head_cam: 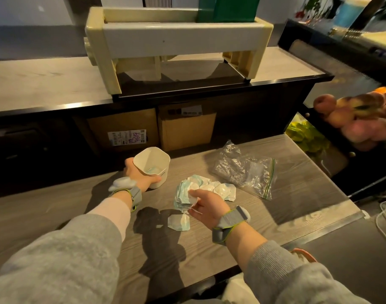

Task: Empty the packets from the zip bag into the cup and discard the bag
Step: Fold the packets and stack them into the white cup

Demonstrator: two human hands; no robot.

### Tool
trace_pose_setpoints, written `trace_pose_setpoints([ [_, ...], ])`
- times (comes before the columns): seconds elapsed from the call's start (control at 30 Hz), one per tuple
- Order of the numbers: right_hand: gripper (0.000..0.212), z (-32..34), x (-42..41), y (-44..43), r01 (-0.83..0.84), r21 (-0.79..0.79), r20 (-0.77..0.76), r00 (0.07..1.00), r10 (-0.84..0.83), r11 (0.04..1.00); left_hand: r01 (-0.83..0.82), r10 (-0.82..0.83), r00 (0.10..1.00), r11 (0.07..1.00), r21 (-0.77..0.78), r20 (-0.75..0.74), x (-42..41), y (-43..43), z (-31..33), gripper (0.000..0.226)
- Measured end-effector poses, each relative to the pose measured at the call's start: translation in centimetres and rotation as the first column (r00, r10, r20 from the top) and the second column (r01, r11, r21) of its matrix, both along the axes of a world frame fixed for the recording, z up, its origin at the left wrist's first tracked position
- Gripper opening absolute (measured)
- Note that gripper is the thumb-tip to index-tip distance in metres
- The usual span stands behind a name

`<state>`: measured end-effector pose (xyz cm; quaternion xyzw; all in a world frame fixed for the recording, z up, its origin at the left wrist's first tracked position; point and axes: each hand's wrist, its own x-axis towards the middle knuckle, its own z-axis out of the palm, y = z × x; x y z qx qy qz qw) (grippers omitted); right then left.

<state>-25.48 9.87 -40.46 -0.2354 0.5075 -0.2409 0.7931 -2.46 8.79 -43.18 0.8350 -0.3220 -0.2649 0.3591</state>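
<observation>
**Cup tilted in one hand, packets gathered in the other**

While the left hand (137, 174) reaches to the centre-left of the frame, its fingers wrap the wall of the white cup (153, 165), thumb on the near side, tipping the mouth toward the camera. One packet lies at the bottom of the cup. The right hand (206, 207) sits just below centre, palm turned inward, fingers curled and pinched on a white packet at the near edge of the packet pile (200, 189). That pile rests on the wood-grain table (286, 200) between cup and bag; its packets overlap too much to count exactly, though there are clearly more than ten. One single packet (179, 222) lies apart, nearer the camera. One clear zip bag (244, 170) with a green seal lies flat and crumpled to the right of the pile, apparently empty. Both wrists wear grey straps. Two cardboard boxes (152, 128) sit under the counter behind.
</observation>
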Motion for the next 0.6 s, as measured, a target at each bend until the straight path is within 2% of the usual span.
trace_pose_setpoints([
  [0.1,0.022,0.2,-0.2,-0.2,0.008,-0.042,-0.002,1.000,-0.008,0.999,0.044,-0.049,0.998,0.994,-0.101,-0.047,-0.8,0.9,0.0,0.102],
  [0.2,0.018,0.8,-0.3,-0.5,0.027,-0.114,-0.014,1.000,-0.028,0.993,0.154,-0.164,0.984,0.979,-0.134,-0.063,-1.6,2.4,0.2,0.100],
  [0.33,0.019,2.7,-0.5,-1.0,-0.004,-0.286,-0.014,1.000,0.000,0.958,0.290,-0.303,0.950,0.946,-0.147,-0.071,-2.8,4.6,1.0,0.093],
  [0.5,0.028,5.8,-0.5,-0.9,-0.126,-0.521,-0.132,0.989,0.067,0.844,0.377,-0.403,0.902,0.910,-0.171,-0.154,-4.3,8.3,1.7,0.101],
  [0.6,0.027,6.8,-0.3,-1.0,-0.341,-0.636,-0.352,0.926,0.133,0.692,0.398,-0.436,0.875,0.895,-0.200,-0.211,-5.3,9.9,1.8,0.099],
])
